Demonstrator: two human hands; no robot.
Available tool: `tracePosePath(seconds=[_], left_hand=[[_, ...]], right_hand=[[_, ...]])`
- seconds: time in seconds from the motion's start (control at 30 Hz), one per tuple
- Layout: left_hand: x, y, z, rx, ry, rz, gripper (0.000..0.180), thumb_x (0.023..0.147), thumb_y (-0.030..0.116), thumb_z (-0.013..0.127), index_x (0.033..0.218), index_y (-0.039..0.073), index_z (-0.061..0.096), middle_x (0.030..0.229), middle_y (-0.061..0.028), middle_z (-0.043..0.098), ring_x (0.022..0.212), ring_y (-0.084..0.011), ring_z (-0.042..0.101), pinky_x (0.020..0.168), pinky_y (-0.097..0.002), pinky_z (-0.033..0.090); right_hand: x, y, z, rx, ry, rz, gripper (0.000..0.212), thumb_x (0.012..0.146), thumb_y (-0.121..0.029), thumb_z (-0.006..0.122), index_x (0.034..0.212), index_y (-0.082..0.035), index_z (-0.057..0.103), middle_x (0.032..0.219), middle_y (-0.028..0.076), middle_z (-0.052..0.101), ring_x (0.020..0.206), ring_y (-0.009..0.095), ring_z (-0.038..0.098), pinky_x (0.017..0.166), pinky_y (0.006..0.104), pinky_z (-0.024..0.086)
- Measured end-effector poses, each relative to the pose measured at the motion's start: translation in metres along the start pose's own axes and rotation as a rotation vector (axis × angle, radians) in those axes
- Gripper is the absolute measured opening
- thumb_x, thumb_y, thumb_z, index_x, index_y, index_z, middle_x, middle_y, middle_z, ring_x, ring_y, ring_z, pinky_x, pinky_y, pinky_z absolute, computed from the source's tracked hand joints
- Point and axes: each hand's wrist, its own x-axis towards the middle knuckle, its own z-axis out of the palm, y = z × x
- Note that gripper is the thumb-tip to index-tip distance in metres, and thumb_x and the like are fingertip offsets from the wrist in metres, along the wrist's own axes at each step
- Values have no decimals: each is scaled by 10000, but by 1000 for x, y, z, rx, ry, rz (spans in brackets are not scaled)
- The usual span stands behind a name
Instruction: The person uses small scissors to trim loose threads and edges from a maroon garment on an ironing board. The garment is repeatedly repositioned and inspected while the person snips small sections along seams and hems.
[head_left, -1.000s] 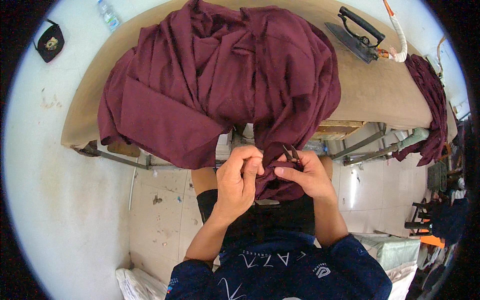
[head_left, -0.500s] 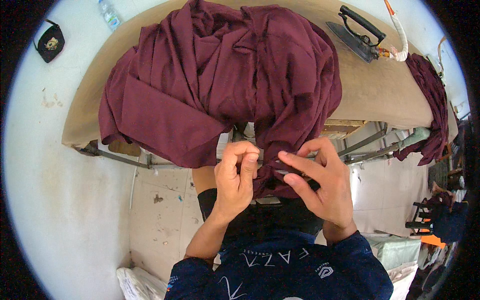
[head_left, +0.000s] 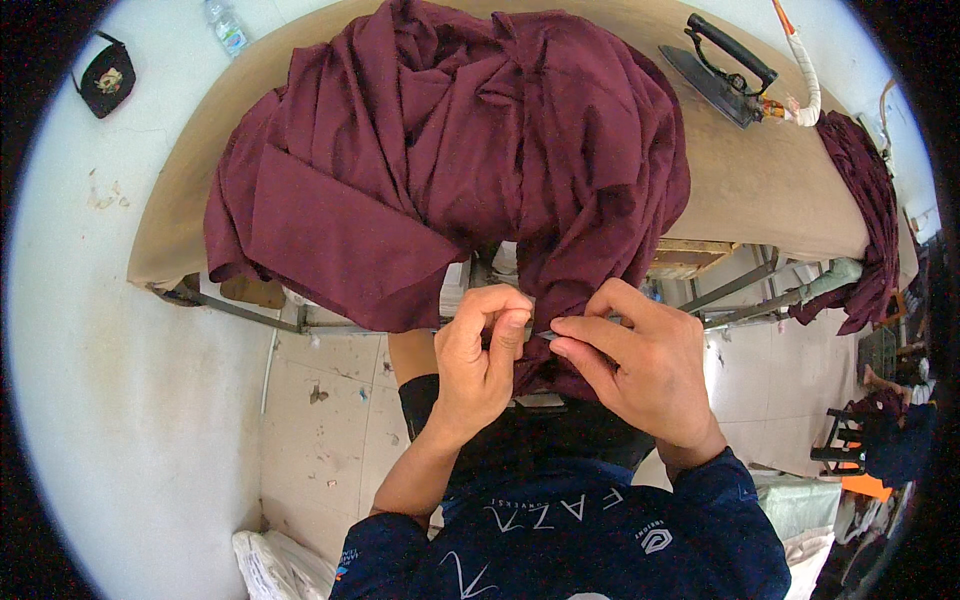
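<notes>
A large maroon cloth [head_left: 460, 140] lies heaped in folds over the padded board and hangs down its near edge toward my lap. Just below that edge, my left hand [head_left: 483, 345] is closed in a pinch, thumb against forefinger; whatever sits between the tips is too small to name. My right hand [head_left: 650, 360] faces it a short gap away, also pinching, with a thin pale sliver showing at its fingertips. A hanging strip of the maroon cloth runs behind and between both hands. Whether either hand grips the cloth itself is unclear.
The tan padded board [head_left: 780, 190] stands on a metal frame [head_left: 740, 290]. An iron [head_left: 718, 75] with a wrapped cord rests at its far right, near another maroon cloth [head_left: 865, 210]. Beyond are a plastic bottle [head_left: 227, 30] and a black pouch [head_left: 106, 80]. A black stool [head_left: 838, 445] stands right.
The right hand's thumb and forefinger have closed together from a wider spread, around a small shiny thing. The left hand keeps its pinch. The whole view has shifted slightly.
</notes>
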Motion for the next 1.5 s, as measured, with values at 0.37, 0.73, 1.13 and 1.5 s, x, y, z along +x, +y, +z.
tracePosePath(seconds=[0.37,0.73,1.13,1.5], left_hand=[[-2,-2,-11,-96,49,-48,108,1033,108,525,1075,10,523,734,-40,587,603,-69,536,581,-214,426],[-115,-124,-170,599,473,-257,164,1017,138,549,965,-10,597,678,-82,623,499,-108,565,461,-249,439],[-81,-74,-86,166,72,-708,305,998,252,600,1121,-18,673,972,-100,716,874,-170,684,749,-304,533],[-41,-47,9,62,430,-29,736,860,199,772,1440,34,350,1393,-113,446,1195,-206,496,989,-360,404]], right_hand=[[-2,19,27,346,-111,93,188,770,-114,792,942,-71,728,801,70,614,696,252,642,593,342,504],[-12,72,55,1208,27,470,108,867,-81,757,942,-21,708,833,-40,668,751,36,557,684,225,448],[-4,83,70,1636,122,637,153,896,-110,728,1034,-58,690,940,1,693,850,98,642,773,261,513],[-10,77,59,1696,257,722,147,935,-112,682,1073,-63,670,985,21,699,890,126,670,801,287,543]])
